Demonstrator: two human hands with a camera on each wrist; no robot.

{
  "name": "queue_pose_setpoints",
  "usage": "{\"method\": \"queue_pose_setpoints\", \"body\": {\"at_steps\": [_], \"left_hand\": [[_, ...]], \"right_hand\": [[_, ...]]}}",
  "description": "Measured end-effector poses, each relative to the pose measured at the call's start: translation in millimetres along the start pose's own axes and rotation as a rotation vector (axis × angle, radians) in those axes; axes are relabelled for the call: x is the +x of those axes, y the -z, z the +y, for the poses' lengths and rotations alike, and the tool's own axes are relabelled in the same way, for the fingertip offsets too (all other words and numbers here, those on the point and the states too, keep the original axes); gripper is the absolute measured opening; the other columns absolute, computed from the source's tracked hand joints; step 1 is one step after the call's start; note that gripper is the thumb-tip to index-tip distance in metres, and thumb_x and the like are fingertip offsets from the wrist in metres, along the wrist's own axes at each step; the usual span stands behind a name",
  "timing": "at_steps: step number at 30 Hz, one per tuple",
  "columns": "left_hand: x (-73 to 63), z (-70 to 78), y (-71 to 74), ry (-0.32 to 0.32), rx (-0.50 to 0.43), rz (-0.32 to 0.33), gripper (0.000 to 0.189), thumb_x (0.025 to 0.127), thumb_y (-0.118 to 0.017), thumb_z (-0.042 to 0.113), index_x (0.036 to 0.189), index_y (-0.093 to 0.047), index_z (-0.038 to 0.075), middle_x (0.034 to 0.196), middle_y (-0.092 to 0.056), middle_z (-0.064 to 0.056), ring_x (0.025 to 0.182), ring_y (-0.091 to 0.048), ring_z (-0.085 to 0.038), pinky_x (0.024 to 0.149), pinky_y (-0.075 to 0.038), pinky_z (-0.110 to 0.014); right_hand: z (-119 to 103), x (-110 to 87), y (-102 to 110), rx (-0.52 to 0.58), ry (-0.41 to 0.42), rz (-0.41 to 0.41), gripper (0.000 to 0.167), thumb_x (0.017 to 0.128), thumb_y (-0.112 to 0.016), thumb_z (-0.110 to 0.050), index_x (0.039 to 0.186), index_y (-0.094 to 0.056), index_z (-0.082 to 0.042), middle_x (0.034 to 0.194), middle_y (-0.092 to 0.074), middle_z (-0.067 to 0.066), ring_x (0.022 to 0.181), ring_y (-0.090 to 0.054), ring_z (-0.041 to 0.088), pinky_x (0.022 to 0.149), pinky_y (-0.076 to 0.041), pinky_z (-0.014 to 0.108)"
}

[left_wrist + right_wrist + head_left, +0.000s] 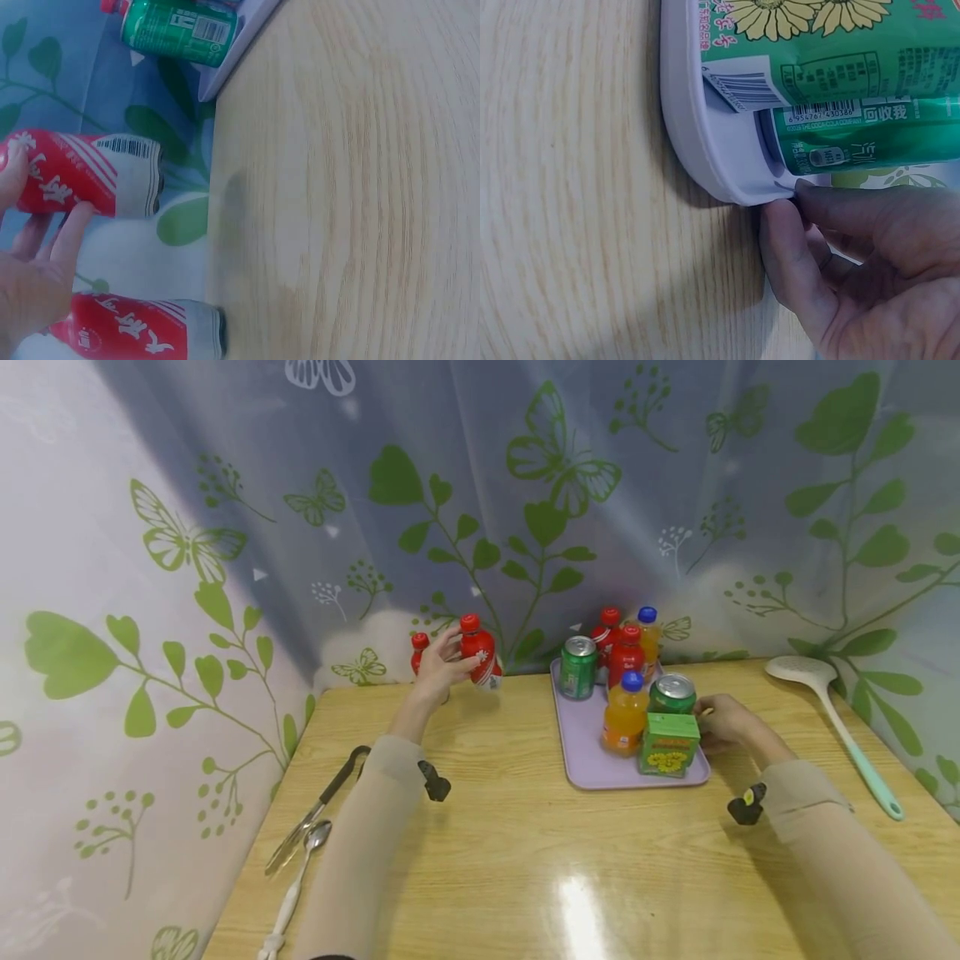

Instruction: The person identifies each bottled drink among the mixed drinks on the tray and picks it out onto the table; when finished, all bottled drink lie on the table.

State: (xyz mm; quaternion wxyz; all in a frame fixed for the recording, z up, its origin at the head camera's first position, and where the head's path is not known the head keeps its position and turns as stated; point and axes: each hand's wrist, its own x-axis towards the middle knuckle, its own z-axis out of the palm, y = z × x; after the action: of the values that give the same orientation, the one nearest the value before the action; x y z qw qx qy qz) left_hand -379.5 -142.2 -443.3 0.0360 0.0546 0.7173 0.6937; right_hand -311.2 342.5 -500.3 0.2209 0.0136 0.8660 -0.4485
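Note:
My left hand (441,670) grips a red and white plastic bottle (90,176) near its shoulder, its base raised above the table near the back edge. A second red bottle (135,330) stands beside and partly behind that hand. My right hand (840,262) pinches the rim of a lilac tray (587,764) between thumb and fingers, at its right side. On the tray stand two green cans (578,668), two orange drink bottles (624,722), two red bottles (626,656) and a green drink carton (670,745). The carton partly hides one can.
Tongs (318,806) and a white-handled spoon (292,893) lie on the left of the wooden table (495,843). A skimmer with a mint-green handle (862,760) lies at the right. A patterned curtain (480,527) hangs along the back edge.

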Motion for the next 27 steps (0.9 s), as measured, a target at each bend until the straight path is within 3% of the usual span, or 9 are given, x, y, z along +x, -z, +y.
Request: {"method": "queue_pose_setpoints", "body": {"at_steps": [6, 13, 20, 27], "left_hand": [[3.9, -3.7, -1.6, -0.016, 0.013, 0.04, 0.073, 0.097, -0.072, -0.001, 0.161, -0.043, 0.018, 0.162, -0.05, -0.02, 0.146, -0.054, -0.039, 0.113, -0.052, -0.057], [6.3, -10.3, -7.7, -0.057, 0.161, 0.132, 0.071, 0.095, -0.074, -0.003, 0.158, -0.045, 0.015, 0.158, -0.053, -0.022, 0.145, -0.054, -0.04, 0.112, -0.054, -0.056], [9.4, -23.3, -14.7, -0.117, 0.276, 0.226, 0.064, 0.092, -0.075, -0.005, 0.15, -0.049, 0.006, 0.151, -0.059, -0.024, 0.143, -0.057, -0.04, 0.119, -0.049, -0.054], [12.5, -30.6, -18.1, -0.119, 0.366, 0.305, 0.063, 0.092, -0.076, -0.003, 0.147, -0.049, 0.007, 0.145, -0.063, -0.025, 0.138, -0.06, -0.041, 0.117, -0.05, -0.054]], "right_hand": [[1, -1.2, 0, 0.0, 0.006, 0.0, 0.015, 0.104, -0.046, 0.001, 0.115, -0.048, 0.011, 0.094, -0.068, 0.012, 0.08, -0.071, 0.016, 0.074, -0.067, 0.037], [3, -1.0, 2, 0.004, 0.002, 0.007, 0.014, 0.104, -0.045, 0.002, 0.114, -0.048, 0.01, 0.095, -0.068, 0.012, 0.08, -0.071, 0.015, 0.074, -0.067, 0.037], [6, -0.6, 1, 0.022, -0.004, 0.004, 0.013, 0.103, -0.047, 0.001, 0.113, -0.049, 0.01, 0.094, -0.068, 0.011, 0.081, -0.072, 0.015, 0.075, -0.068, 0.039], [4, 0.4, -1, 0.005, -0.001, 0.009, 0.015, 0.105, -0.048, -0.001, 0.116, -0.05, 0.01, 0.096, -0.068, 0.012, 0.081, -0.073, 0.014, 0.075, -0.068, 0.039]]}}
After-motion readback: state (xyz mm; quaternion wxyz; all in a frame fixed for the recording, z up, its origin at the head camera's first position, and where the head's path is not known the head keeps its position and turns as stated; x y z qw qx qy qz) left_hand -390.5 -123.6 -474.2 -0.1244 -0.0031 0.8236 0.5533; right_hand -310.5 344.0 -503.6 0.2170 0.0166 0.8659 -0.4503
